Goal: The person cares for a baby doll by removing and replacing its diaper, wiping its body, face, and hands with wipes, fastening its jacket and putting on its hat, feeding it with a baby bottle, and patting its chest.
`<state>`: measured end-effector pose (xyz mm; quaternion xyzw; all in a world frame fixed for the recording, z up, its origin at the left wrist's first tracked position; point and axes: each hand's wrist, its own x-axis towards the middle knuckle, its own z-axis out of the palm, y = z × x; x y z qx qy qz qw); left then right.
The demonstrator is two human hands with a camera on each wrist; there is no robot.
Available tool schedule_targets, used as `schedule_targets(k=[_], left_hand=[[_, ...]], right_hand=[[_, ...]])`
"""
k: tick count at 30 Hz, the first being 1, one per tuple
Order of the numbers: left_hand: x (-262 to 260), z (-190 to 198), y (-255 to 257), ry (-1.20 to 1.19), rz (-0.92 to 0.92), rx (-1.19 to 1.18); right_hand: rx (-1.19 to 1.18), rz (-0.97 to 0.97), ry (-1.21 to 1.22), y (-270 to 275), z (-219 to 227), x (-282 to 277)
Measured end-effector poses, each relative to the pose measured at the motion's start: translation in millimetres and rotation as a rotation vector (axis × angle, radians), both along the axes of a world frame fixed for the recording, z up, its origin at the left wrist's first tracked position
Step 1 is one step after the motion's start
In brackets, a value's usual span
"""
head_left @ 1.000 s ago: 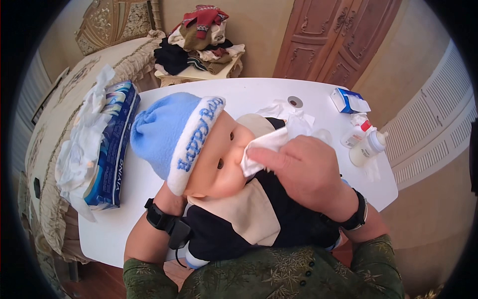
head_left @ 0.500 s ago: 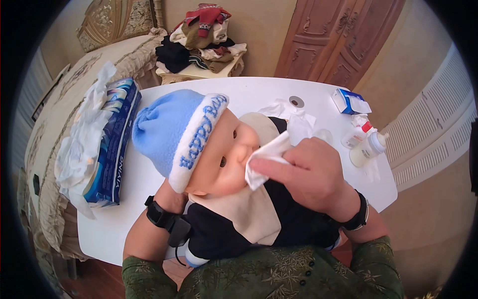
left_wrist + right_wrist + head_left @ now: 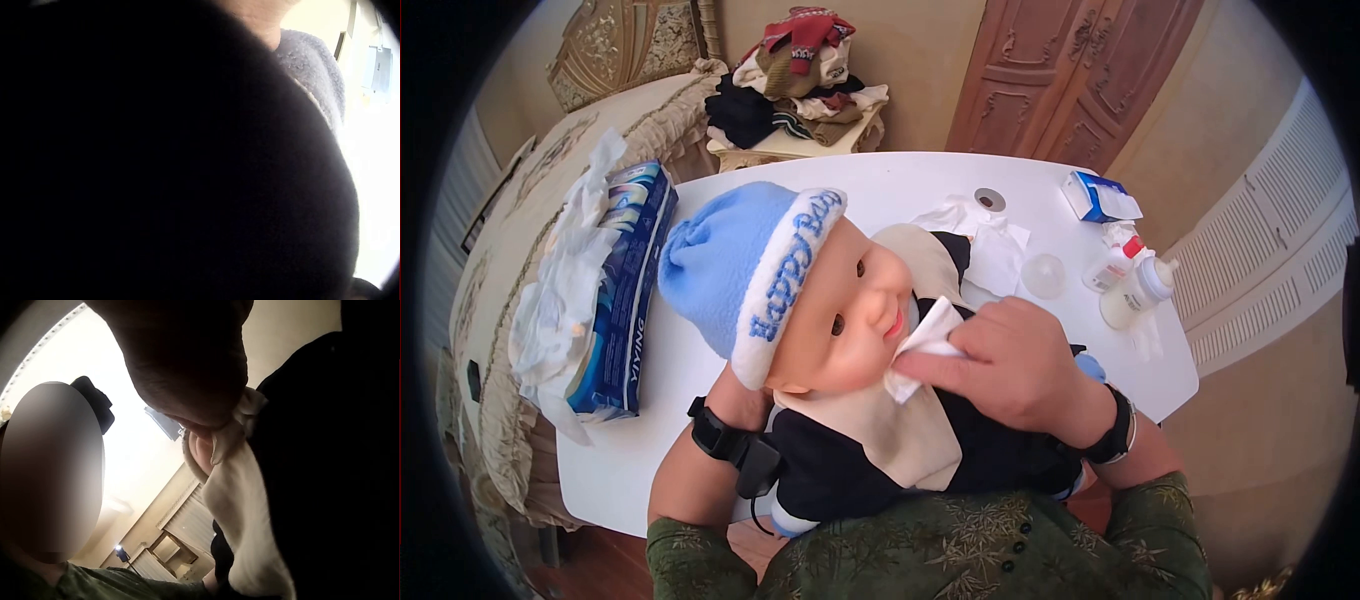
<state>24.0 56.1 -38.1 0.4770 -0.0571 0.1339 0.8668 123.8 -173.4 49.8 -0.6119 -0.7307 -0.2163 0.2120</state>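
Observation:
A doll [image 3: 855, 330] in a blue hat [image 3: 730, 265] with a white brim lies face up across the person's front, dressed in black with a cream collar [image 3: 890, 425]. The right hand [image 3: 1020, 365] pinches a folded white wipe [image 3: 928, 340] at the doll's chin, just below its mouth. In the right wrist view the right hand [image 3: 187, 369] is dark above the cream collar [image 3: 240, 500]. Behind the doll's head is the left hand [image 3: 745, 400], its fingers hidden by the head and hat. Dark cloth fills most of the left wrist view.
On the white table [image 3: 730, 190] stand a blue wipes pack [image 3: 635, 300] at the left, and a blue box [image 3: 1100, 197], a white bottle [image 3: 1108, 268] and a baby bottle [image 3: 1135, 295] at the right. Crumpled wipes [image 3: 995, 250] and a clear round item [image 3: 1043, 276] lie behind the doll.
The right hand has moved with the wipe from the doll's mouth down to its chin, uncovering the red lips. The left hand stays behind the head.

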Motion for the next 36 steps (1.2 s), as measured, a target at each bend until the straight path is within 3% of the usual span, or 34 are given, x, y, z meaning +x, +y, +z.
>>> schedule_targets(k=[4,6,10,15,19,23,26,28,31,36], left_hand=[[5,-3,7,-0.042,-0.039,0.015],[6,-3,6,-0.098,0.009,0.144],[-3,8,-3,-0.022,0.015,0.067],[-11,21,-11,-0.003,0.034,0.075],[-17,27,-16,0.018,0.049,0.084],[-19,29,-20,0.03,0.057,0.096],[-15,31,-15,0.041,0.06,0.097],[-27,26,-19,0.052,0.054,0.105],[-28,27,-21,0.071,0.036,0.122],[-43,22,-21,0.107,0.038,0.132]], right_hand=[[-0.029,-0.064,-0.009,3,-2,11],[-0.008,-0.146,-0.069,1,2,10],[-0.008,-0.116,-0.05,6,1,12],[0.202,-0.224,0.059,16,0,23],[0.184,-0.145,0.183,22,-7,19],[0.139,-0.236,0.101,24,-2,29],[0.348,-0.238,0.182,27,5,24],[0.22,-0.132,0.15,26,4,22],[0.17,-0.223,0.134,27,-4,27],[0.29,-0.223,0.219,26,3,22]])
